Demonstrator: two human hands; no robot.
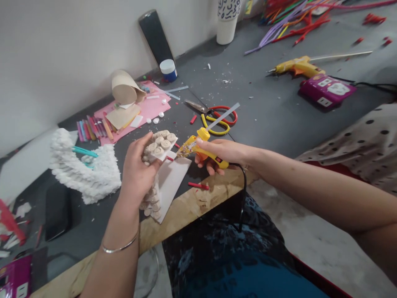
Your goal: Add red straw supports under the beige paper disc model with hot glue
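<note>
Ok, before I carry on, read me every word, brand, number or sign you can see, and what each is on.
Nothing reads with certainty.
White cup: dark lettering, cut off by the picture's top edge; unclear.
Blue clothing: faint print, too blurred.
White-lidded jar: any label print is too small.
Held glue gun: any marking on its switch is too small.

left hand [136,165] curled, right hand [215,153] clenched, both forearms [288,176] angled inward.
</note>
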